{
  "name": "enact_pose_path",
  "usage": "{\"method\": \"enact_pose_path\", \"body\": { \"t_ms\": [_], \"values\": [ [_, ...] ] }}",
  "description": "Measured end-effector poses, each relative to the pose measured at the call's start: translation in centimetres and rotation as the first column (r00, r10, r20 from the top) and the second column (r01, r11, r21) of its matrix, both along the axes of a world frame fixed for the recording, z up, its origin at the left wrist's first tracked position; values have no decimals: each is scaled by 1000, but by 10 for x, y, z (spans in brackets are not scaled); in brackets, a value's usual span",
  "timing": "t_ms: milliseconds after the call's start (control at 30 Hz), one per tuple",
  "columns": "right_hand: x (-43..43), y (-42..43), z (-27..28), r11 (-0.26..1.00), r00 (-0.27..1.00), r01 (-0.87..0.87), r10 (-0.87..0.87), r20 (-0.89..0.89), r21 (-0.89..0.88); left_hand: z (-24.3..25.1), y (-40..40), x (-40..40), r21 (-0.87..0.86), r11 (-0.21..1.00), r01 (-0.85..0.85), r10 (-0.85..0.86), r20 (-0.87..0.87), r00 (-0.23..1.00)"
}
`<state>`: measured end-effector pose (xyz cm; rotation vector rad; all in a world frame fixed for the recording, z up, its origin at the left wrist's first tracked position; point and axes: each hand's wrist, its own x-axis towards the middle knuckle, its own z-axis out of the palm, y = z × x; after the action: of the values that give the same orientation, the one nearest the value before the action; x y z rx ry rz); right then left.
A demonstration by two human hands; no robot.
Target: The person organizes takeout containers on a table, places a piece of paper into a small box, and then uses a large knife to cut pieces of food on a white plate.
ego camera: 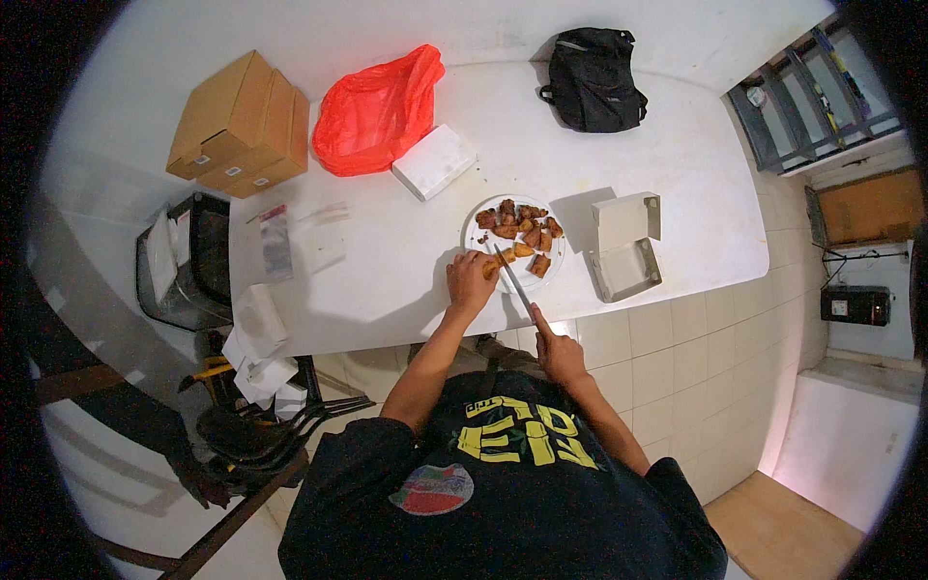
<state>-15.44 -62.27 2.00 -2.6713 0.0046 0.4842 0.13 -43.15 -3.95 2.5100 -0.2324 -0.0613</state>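
Observation:
A round white plate near the table's front edge holds several browned, fried-looking food chunks. At the plate's left side my left hand grips a golden-brown food piece with its fingertips. My right hand is closed around the handle of a knife, index finger laid along it. The blade reaches up and left over the plate, its edge at the food beside my left fingers; whether it has cut in, I cannot tell.
An open cardboard box stands right of the plate. Behind lie a closed white box, a red plastic bag and a black backpack. Brown cartons are stacked at the back left; a clear plastic bag lies at the left.

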Motion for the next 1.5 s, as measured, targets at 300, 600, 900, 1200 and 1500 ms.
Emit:
{"method": "enact_pose_path", "body": {
  "t_ms": [300,600,900,1200,1500],
  "values": [
    [0,6,5,998,995,-7,1,-97,-69,-2,-8,-5,-42,995,-89,90,23,996],
    [-1,5,8,999,998,-19,17,-53,-40,-5,-14,-5,-37,986,-160,162,64,985],
    [19,14,-9,1000,992,29,-30,-126,-9,-2,-13,-3,-35,988,-152,152,6,988],
    [-6,9,0,997,988,-14,2,-154,-80,-12,-9,-8,-87,980,-179,182,30,983],
    [3,19,-10,996,998,3,-8,-64,-88,-17,-11,3,-212,958,-192,218,104,970]
  ]
}}
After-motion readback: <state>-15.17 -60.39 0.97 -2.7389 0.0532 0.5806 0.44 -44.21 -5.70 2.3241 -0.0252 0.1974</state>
